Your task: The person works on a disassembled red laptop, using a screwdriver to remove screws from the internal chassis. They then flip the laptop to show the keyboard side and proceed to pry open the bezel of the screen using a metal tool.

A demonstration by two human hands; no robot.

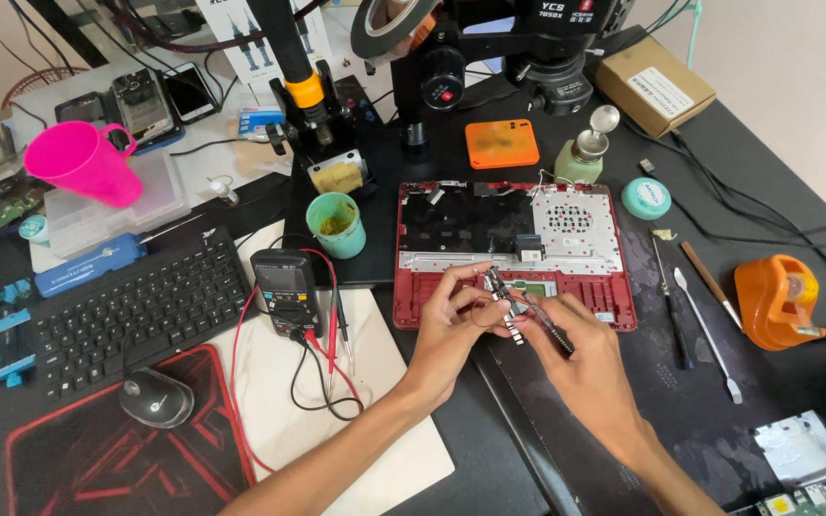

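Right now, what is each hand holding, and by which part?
The left hand pinches a small metal part at its near end. The right hand grips a dark slim tool along its shaft, above the red laptop case.

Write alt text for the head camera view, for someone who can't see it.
Two bare hands, left hand and right hand, hold a small metal part over an opened red laptop base on a cluttered dark workbench. A multimeter and keyboard sit left.
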